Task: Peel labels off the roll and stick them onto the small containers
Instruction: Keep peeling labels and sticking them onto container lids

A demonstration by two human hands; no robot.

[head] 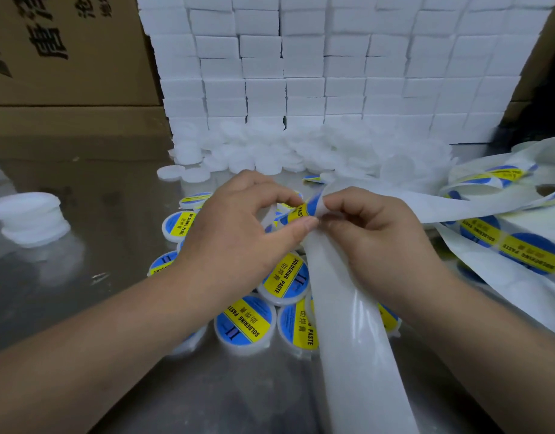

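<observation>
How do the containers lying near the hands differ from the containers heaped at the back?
The near containers carry a blue and yellow label on top; the back containers are plain white. The near containers lie in a loose cluster beneath the left hand and right hand; the back containers are piled against the wall of white boxes. Both are round, shallow and white-bodied.

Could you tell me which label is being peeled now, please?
The label at the fold of the backing strip, pinched by fingers of the left hand; the others lie flat on containers or strip.
</observation>
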